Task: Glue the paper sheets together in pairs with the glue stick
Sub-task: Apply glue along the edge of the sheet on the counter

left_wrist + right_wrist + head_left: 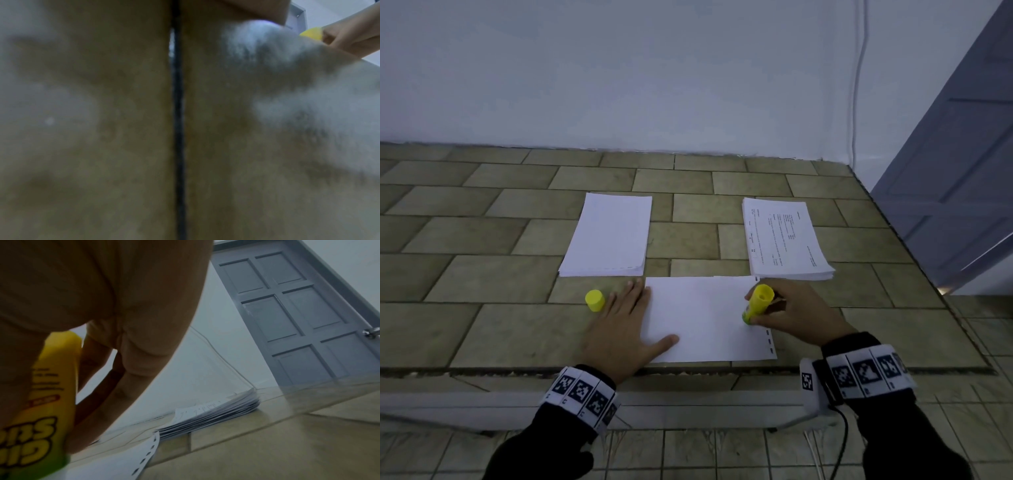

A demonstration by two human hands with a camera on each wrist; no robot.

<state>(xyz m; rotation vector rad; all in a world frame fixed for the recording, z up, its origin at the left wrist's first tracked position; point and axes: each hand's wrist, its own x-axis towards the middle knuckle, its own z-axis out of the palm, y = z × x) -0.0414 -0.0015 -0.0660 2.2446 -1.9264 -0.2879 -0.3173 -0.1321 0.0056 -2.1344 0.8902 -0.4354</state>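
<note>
1. Tile, olive and brick-laid, is the work surface (482, 329) I kneel over; I work at its near edge so both arms reach without stretching
2. The printed stack (786, 236) lies far right and the blank stack (607, 236) far centre, well apart from each other; I judge one is the supply and the other the finished pile, though I cannot tell which is which
3. The single sheet (698, 318) lies near me, between my hands and just in front of both stacks, its punched margin on the right edge, turned sideways so I can sweep glue along it
4. My left hand (625, 329) lies flat with the fingers straight, holding nothing; the thumb and the edge of the palm rest on the sheet's left border to pin it, so the paper should not drag under the glue
5. My right hand (787, 313) has fingers and thumb wrapped round the glue stick (756, 303), which is tilted with its lower end down on the sheet near the right margin; a low grip gives me pressure and control
6. The yellow cap (595, 300) stands on the tile just left of my left hand, off the paper and out of the stick's path, near enough to recap
</note>
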